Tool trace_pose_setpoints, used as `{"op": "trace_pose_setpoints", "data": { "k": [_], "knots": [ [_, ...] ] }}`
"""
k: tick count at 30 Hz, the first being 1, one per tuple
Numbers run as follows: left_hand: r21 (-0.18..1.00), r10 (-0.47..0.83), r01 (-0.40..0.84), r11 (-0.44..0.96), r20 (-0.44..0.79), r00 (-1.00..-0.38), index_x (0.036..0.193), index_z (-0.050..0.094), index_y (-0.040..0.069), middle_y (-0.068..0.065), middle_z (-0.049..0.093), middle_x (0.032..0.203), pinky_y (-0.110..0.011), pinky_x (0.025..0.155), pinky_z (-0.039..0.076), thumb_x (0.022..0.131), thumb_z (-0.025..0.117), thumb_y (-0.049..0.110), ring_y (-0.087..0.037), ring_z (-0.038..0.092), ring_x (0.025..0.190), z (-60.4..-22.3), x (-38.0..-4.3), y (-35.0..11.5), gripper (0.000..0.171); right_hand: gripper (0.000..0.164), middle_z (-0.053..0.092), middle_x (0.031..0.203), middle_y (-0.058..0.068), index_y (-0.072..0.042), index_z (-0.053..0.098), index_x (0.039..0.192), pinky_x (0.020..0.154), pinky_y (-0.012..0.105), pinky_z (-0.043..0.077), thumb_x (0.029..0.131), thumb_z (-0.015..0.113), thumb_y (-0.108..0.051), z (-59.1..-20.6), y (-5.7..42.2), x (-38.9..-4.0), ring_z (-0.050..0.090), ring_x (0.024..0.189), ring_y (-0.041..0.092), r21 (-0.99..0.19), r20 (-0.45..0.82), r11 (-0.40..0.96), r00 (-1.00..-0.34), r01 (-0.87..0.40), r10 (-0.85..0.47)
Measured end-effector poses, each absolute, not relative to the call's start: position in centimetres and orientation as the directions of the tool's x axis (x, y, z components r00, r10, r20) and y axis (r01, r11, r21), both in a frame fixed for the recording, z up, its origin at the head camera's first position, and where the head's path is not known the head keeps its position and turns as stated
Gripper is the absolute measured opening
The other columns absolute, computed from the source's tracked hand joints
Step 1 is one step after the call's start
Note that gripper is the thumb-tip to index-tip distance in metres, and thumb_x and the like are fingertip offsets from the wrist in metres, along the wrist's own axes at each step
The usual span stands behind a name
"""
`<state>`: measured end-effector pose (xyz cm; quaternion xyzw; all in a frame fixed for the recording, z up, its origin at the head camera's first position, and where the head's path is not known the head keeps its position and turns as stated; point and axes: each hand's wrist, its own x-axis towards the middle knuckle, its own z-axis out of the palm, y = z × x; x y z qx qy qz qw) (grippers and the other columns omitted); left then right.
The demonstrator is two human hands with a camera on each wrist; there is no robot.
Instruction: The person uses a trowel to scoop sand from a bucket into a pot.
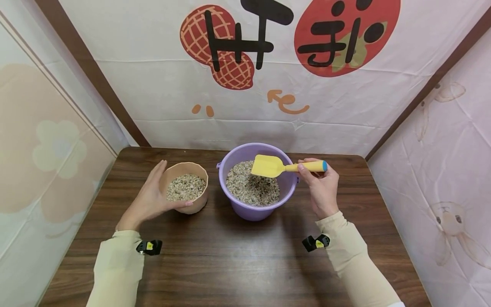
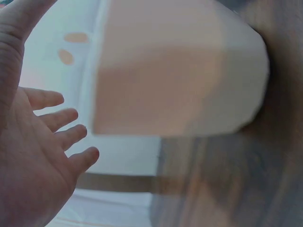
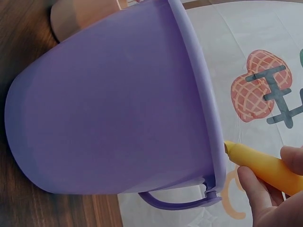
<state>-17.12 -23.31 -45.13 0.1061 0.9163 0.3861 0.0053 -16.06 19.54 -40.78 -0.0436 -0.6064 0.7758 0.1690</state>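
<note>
My right hand [image 1: 324, 187] grips the handle of a yellow toy shovel [image 1: 267, 166] with a blue end cap. The blade hangs over a purple bucket [image 1: 251, 213], and its visible face carries nothing. Coarse sandy gravel [image 1: 241, 183] lies in the bucket, with a dark hollow below the blade. To the left stands a peach-coloured faceted pot [image 1: 202, 200] with similar gravel [image 1: 186, 187] inside. Beside this pot my left hand [image 1: 147, 198] is spread, thumb in front and straight fingers behind. In the left wrist view, the fingers [image 2: 71, 137] stand apart from the pot wall [image 2: 156, 90].
Both containers stand on a dark wood-grain table [image 1: 230, 264], toward its back edge. A white printed cloth wall [image 1: 153, 94] rises behind, with pale cloth panels on both sides. The bucket's purple carrying handle [image 3: 175, 204] hangs outside its rim.
</note>
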Motion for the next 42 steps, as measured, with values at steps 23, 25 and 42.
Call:
{"op": "trace_pose_setpoints", "data": {
  "k": [23, 25, 42],
  "knots": [
    [0.772, 0.414, 0.278, 0.571, 0.021, -0.910, 0.164, 0.004, 0.031, 0.007, 0.004, 0.169, -0.056, 0.119, 0.025, 0.055, 0.096, 0.059, -0.024, 0.012, 0.154, -42.9, -18.9, -12.8, 0.145, 0.021, 0.065, 0.111, 0.031, 0.006, 0.068, 0.107, 0.085, 0.037, 0.059, 0.087, 0.074, 0.008, -41.0, 20.0, -15.8, 0.072, 0.098, 0.026, -0.958, 0.135, -0.202, -0.944, -0.201, 0.300],
    [0.792, 0.409, 0.255, 0.554, 0.008, -0.913, 0.163, 0.005, 0.034, 0.011, 0.005, 0.169, -0.055, 0.119, 0.024, 0.054, 0.097, 0.057, -0.021, 0.011, 0.154, -43.2, -19.0, -12.5, 0.145, 0.021, 0.065, 0.111, 0.031, 0.006, 0.068, 0.107, 0.085, 0.037, 0.059, 0.087, 0.074, 0.008, -41.0, 20.1, -15.8, 0.072, 0.097, 0.025, -0.959, 0.136, -0.201, -0.945, -0.201, 0.299],
    [0.840, 0.452, 0.259, 0.477, 0.018, -0.892, 0.164, 0.011, 0.029, 0.012, 0.006, 0.168, -0.055, 0.120, 0.021, 0.055, 0.100, 0.047, -0.020, 0.011, 0.153, -44.0, -19.7, -12.4, 0.142, 0.021, 0.072, 0.100, 0.018, 0.004, 0.071, 0.103, 0.079, 0.027, 0.059, 0.084, 0.080, 0.004, -41.1, 20.1, -16.3, 0.071, 0.092, 0.020, -0.973, 0.221, -0.005, -0.928, -0.233, 0.300]
  ]
}}
